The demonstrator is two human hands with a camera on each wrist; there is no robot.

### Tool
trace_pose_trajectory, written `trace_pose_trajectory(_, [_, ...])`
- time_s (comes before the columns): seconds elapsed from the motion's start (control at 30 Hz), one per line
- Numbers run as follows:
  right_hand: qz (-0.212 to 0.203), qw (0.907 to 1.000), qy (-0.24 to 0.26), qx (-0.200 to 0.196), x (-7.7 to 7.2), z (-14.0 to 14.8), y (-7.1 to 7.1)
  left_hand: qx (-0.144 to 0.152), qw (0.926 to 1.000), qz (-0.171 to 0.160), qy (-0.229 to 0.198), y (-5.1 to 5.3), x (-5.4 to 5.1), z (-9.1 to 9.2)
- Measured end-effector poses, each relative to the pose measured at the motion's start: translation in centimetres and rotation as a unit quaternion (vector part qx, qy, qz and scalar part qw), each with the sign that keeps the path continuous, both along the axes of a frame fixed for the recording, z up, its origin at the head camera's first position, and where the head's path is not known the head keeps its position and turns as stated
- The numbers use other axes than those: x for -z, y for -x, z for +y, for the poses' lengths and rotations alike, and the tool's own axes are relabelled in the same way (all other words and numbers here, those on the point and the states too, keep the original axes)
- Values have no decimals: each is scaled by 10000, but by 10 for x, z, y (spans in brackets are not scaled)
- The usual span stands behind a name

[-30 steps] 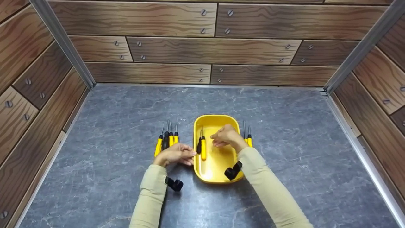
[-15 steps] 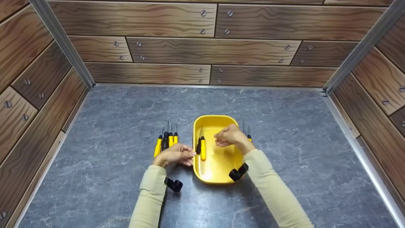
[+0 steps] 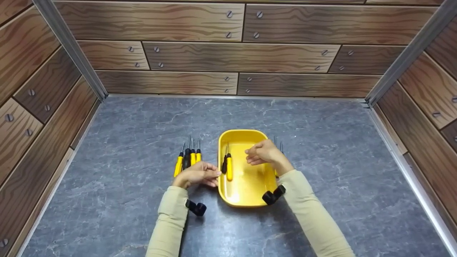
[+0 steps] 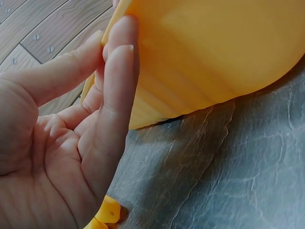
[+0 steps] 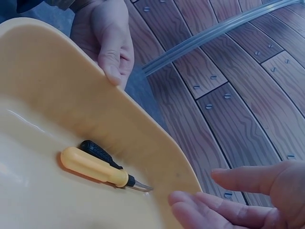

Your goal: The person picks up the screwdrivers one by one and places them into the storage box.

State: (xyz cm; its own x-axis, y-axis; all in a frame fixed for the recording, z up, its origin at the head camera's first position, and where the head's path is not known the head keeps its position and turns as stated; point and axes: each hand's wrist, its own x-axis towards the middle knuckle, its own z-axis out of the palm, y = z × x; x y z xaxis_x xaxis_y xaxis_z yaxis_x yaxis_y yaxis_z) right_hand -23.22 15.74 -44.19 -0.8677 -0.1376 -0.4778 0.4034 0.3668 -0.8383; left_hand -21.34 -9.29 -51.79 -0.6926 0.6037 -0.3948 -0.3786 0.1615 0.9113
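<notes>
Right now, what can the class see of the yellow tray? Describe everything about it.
The yellow tray is a smooth, glossy, plastic-looking rectangle with rounded corners and raised walls. It sits open side up on the grey marbled surface, long sides running front to back. The left hand pinches its left rim. Inside, near that side, lie a yellow-handled screwdriver and a black-handled tool.

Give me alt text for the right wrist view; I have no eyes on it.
Yellow tray holding a yellow-handled screwdriver with a black tool beside it. The person's left hand grips the tray's rim near the top; their right hand, at lower right, holds nothing.
</notes>
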Motion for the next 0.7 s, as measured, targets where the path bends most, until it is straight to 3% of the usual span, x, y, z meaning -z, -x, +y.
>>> trace_pose_trajectory(0.7, [-19, 9997, 93, 219, -5, 34, -3, 39, 10000, 40, 4, 0, -1, -1])
